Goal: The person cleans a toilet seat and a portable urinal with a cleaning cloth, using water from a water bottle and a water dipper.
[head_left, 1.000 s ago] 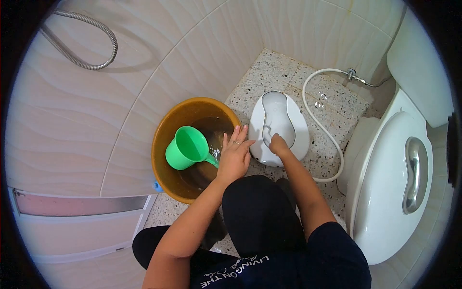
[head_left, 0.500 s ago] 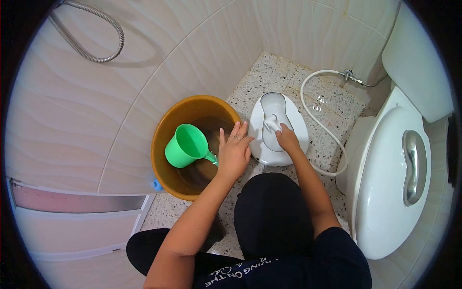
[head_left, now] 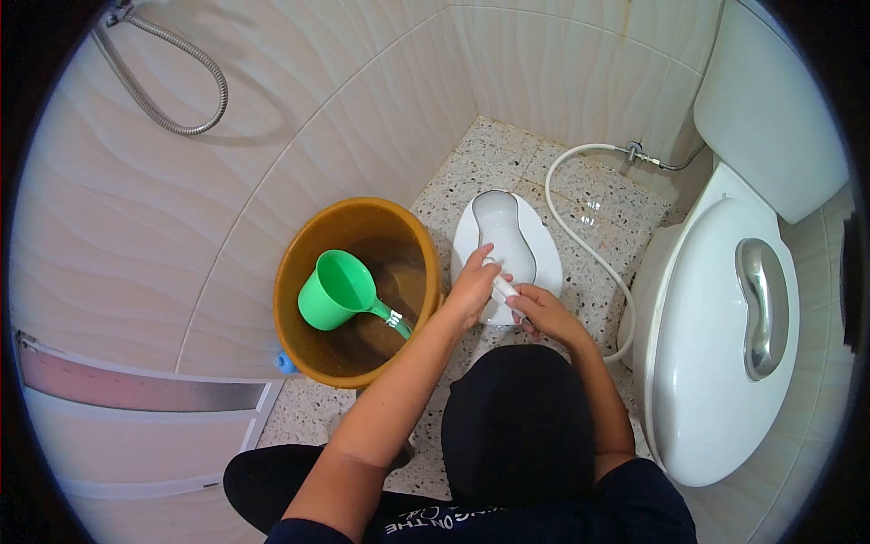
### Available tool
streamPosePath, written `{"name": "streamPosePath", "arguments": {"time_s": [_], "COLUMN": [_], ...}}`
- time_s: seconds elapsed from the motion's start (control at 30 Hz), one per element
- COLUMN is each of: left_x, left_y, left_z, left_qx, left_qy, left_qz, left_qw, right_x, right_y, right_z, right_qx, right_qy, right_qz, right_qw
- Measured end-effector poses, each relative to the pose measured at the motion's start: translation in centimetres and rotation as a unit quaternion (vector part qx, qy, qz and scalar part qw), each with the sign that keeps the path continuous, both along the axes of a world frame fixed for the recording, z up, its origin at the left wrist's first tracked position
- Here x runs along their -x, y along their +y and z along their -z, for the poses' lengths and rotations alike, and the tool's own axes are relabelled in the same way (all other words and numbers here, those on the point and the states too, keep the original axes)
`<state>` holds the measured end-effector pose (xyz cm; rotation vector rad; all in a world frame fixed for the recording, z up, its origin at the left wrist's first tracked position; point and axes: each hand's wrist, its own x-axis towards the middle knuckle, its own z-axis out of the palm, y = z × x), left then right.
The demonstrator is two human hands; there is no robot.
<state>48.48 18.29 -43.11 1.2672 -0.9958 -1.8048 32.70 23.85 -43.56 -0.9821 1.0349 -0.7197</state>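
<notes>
My left hand (head_left: 473, 288) and my right hand (head_left: 546, 313) are both closed around a white bidet sprayer (head_left: 503, 288), the left at its upper end and the right lower on the handle. Their fingers partly hide it. Below the hands, a white oval lid-like piece (head_left: 535, 231) with a grey-edged recess lies on the speckled floor; my hands cover its near part. A white hose (head_left: 580, 231) curves from the wall valve and passes behind my right forearm. Left of my left forearm, a green dipper (head_left: 335, 295) rests in a brown tub (head_left: 294, 349) holding some water.
A white toilet (head_left: 693, 335) with its lid down stands close on the right. The wall valve (head_left: 634, 152) is at the back right. A metal shower hose (head_left: 186, 127) hangs at upper left. A small blue object (head_left: 285, 363) sits by the tub.
My left hand has moved from the tub's rim to the sprayer and closed on it. My right hand has drawn the sprayer nearer to me. The view has shifted slightly.
</notes>
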Motion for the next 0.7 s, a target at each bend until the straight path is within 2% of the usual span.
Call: {"name": "streamPosePath", "arguments": {"time_s": [0.03,0.1,0.17,0.2,0.27,0.3,0.4,0.47,0.5,0.57,0.6,0.67,0.7], "left_x": [0.2,0.5,0.5,0.8,1.2,0.9,0.5,0.6,0.3,-0.9,-1.5,-3.0,-3.6], "left_y": [0.2,0.6,0.7,1.1,1.7,1.6,1.4,1.7,2.1,3.0,3.7,5.0,5.5], "left_z": [0.9,2.6,4.1,4.5,5.0,5.4,6.7,7.6,8.6,10.6,11.2,12.5,12.8], "left_qx": [-0.032,-0.022,0.059,0.055,0.169,0.166,0.162,0.046,0.041,-0.003,-0.039,-0.075,-0.106], "left_qy": [0.018,0.017,-0.07,-0.07,-0.269,-0.269,-0.269,-0.146,-0.144,-0.107,-0.107,-0.106,-0.106], "left_qz": [-0.015,-0.04,-0.011,-0.012,0.018,0.018,0.074,0.021,0.02,-0.033,-0.046,-0.063,-0.073], "left_qw": [0.999,0.999,0.996,0.996,0.948,0.949,0.947,0.988,0.988,0.994,0.992,0.99,0.986], "right_x": [-0.2,-0.3,-0.8,-1.6,-3.5,-3.6,-3.4,-2.8,-2.5,-1.8,-1.5,-1.2,-1.4], "right_y": [0.1,-0.1,-0.3,-0.5,-0.9,-0.9,-0.7,-0.3,0.0,0.5,0.7,1.0,1.2], "right_z": [0.9,2.4,3.4,4.6,6.9,6.6,6.0,6.6,6.6,6.6,7.3,9.1,9.8], "right_qx": [0.029,0.059,0.243,0.239,0.246,0.243,0.183,0.077,0.072,-0.039,-0.042,-0.11,-0.113], "right_qy": [0.043,0.067,0.202,0.202,0.173,0.173,0.222,0.166,0.168,0.188,0.19,0.131,0.133], "right_qz": [-0.006,-0.021,-0.031,-0.033,0.084,0.082,0.066,0.025,0.022,0.027,0.02,0.08,0.072], "right_qw": [0.999,0.996,0.948,0.949,0.95,0.951,0.956,0.983,0.983,0.981,0.981,0.982,0.982]}}
